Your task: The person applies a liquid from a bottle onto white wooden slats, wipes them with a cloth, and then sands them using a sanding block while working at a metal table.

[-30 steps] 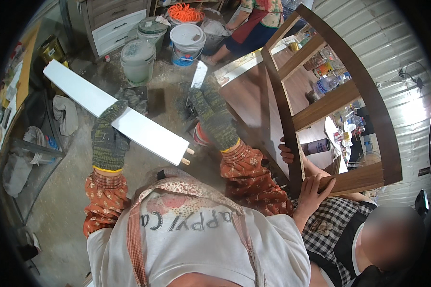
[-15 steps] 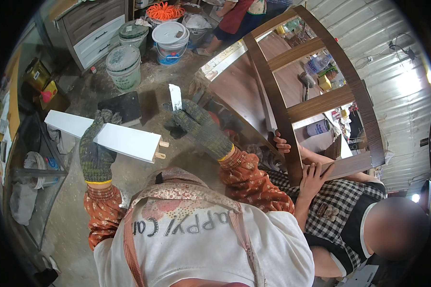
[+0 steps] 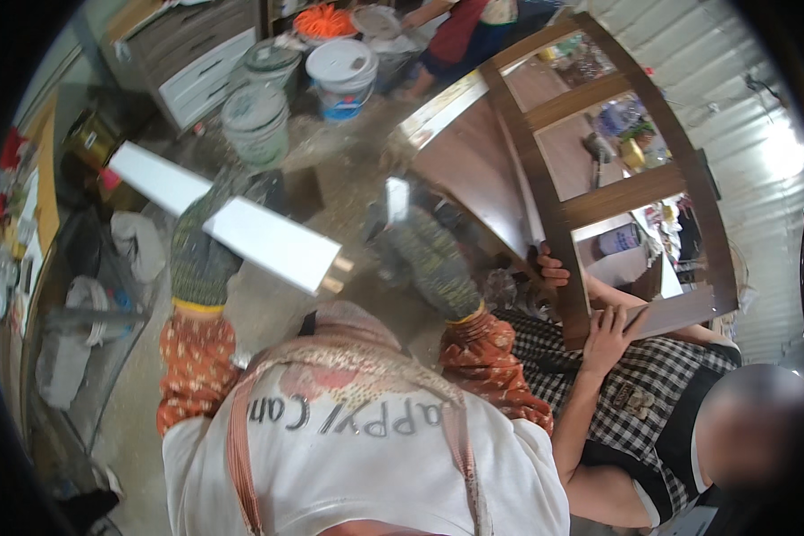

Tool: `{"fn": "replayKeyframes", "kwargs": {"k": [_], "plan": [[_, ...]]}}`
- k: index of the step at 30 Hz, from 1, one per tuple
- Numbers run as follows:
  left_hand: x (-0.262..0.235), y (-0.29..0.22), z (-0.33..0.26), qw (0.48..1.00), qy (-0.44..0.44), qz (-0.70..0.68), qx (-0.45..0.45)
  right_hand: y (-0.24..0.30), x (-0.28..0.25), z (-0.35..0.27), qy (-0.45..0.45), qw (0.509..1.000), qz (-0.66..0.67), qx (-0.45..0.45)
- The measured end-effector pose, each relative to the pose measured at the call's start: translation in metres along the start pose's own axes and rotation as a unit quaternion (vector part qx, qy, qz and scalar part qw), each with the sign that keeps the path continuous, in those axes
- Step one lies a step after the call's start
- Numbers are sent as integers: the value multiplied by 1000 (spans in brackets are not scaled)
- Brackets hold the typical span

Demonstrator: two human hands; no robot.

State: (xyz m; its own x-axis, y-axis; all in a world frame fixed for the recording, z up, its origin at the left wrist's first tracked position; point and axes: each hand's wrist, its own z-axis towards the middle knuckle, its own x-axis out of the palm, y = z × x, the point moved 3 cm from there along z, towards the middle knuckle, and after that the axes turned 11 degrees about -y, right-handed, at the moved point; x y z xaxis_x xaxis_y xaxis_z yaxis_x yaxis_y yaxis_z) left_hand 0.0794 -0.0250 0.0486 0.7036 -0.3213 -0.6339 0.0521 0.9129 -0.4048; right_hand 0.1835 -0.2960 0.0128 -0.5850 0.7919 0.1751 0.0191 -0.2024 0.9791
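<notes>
White board (image 3: 272, 239), 2 pegs (image 3: 343, 264), now slants more steeply, clasped by your left hand (image 3: 198, 259); your right hand (image 3: 431, 259) grips a strip (image 3: 397, 198).

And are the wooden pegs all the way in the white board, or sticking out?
Sticking out: two pegs jut from the right end of the board in the left hand. How deep they go is hidden.

One white board (image 3: 277, 243) — two end pegs (image 3: 344, 264), one left hand (image 3: 198, 259) on it; right of it, one right hand (image 3: 431, 266), one white strip (image 3: 397, 199), one brown frame (image 3: 623, 196); beyond it — two greenish buckets (image 3: 257, 125), one white bucket (image 3: 338, 70).
</notes>
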Motion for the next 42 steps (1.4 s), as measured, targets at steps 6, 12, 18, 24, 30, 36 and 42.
{"fn": "replayKeyframes", "kwargs": {"k": [6, 12, 18, 24, 30, 36, 42], "plan": [[-6, 13, -17, 944, -73, -307, -95, 26, 21, -29, -23, 716, -546, -434], [-12, 29, -27, 969, -82, -225, -56, -2, 11, -28, 6, 956, -278, -93], [3, 32, -11, 893, -67, -385, -222, 31, 8, -42, 20, 918, -327, -225], [0, 9, -1, 885, -59, -419, -197, 32, -85, -76, -218, 896, -379, -78], [10, 11, -11, 667, -97, -659, -333, 91, -176, -89, -231, 716, -556, -352], [21, 40, -13, 805, -110, -508, -286, 74, -202, -95, -403, 898, -147, -94], [2, 28, -8, 750, -81, -631, -182, 62, -81, -33, -209, 951, -209, -95]]}}
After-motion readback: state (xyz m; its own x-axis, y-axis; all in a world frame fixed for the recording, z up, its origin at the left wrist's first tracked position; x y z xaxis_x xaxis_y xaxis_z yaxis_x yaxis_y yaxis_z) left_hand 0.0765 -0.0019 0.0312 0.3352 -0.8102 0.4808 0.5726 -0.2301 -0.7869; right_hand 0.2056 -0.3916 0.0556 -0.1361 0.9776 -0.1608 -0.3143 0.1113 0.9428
